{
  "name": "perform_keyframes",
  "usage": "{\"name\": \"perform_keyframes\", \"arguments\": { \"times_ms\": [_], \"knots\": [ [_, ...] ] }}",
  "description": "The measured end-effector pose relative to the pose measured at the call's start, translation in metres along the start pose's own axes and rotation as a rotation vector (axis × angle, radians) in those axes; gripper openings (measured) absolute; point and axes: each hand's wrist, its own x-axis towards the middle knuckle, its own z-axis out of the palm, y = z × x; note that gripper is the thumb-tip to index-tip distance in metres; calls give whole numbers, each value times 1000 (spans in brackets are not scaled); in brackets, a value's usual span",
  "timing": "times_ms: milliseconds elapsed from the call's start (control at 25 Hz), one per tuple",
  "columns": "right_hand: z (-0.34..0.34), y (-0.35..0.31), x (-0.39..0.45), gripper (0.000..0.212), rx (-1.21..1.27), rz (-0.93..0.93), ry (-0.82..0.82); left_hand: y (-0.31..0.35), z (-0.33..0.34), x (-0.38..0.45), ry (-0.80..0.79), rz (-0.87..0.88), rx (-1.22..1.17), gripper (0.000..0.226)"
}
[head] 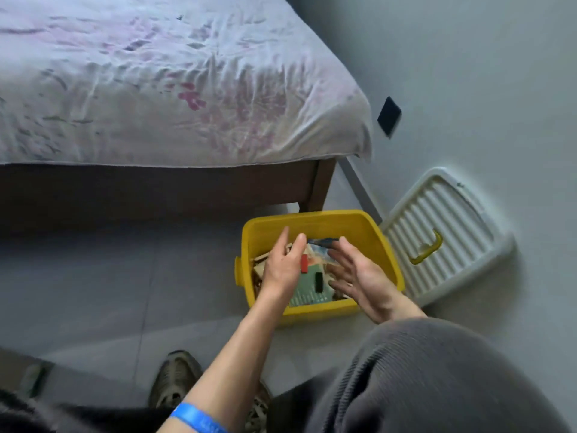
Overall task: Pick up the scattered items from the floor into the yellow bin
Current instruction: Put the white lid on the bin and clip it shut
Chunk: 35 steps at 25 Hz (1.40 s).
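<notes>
Bin: yellow bin [368,226] on the floor [125,276] by the bed [156,89], holding a green board [307,292] and wooden pieces.
Left hand [282,267]: fingers spread over the bin, holding nothing.
Right hand [359,276]: open, palm inward.
Lid [443,232]: leaning beside the bin.

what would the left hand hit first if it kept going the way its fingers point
Probably the far wall of the yellow bin: the left hand points up-frame over the items inside. Depth is unclear, so it might pass above the rim.

The yellow bin [371,242] stands open on the floor, near the bed's right corner. Inside lie a green board [309,293], a red block [303,263] and wooden pieces [259,266].
</notes>
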Motion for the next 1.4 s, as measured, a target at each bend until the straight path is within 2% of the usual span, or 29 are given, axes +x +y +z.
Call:
{"name": "perform_keyframes", "arguments": {
  "times_ms": [80,160,240,320,400,520,560,640,680,720,840,920,1040,1160,1240,1320,1400],
  "knots": [
    [-19,-9,-27,44,-41,-38,58,6,20,-13,-112,109,146,67],
    [-45,-16,-40,54,-41,-97,100,6,41,-20,-193,230,273,71],
    [-69,-21,-39,67,-27,-139,134,0,58,-19,-198,341,395,71],
    [-88,-21,-27,71,-109,-153,176,-13,70,-11,-212,378,595,71],
    [-114,-19,-7,83,-433,-196,325,-20,85,5,-231,394,860,73],
    [-164,-20,37,83,-1325,-314,718,-10,114,40,-186,491,1047,72],
    [-179,-25,46,84,-1481,-258,806,-7,122,47,-190,512,1057,73],
    [-203,-30,57,85,-1574,-58,913,-11,137,55,-228,523,1069,72],
    [-212,-30,58,81,-1592,-5,954,-17,144,55,-252,502,1065,71],
    [-217,-28,58,74,-1609,-35,1003,-25,147,52,-273,459,1044,68],
    [-222,-37,51,48,-1487,-337,1120,-39,150,42,-297,296,950,65],
    [-213,-44,43,30,-1377,-310,1086,-41,150,36,-315,239,954,66],
    [-194,-37,24,18,-1322,-290,938,-33,144,25,-292,287,944,67],
    [-171,-39,-2,19,-1240,-549,879,-20,129,23,-209,351,893,67],
    [-170,-54,-23,29,-1182,-693,973,-12,118,23,-149,361,880,67],
    [-179,-73,-50,36,-1044,-722,1057,-11,105,14,-125,351,885,67],
    [-195,-88,-77,38,-879,-708,1055,-14,92,7,-117,324,888,67]
  ]
}}
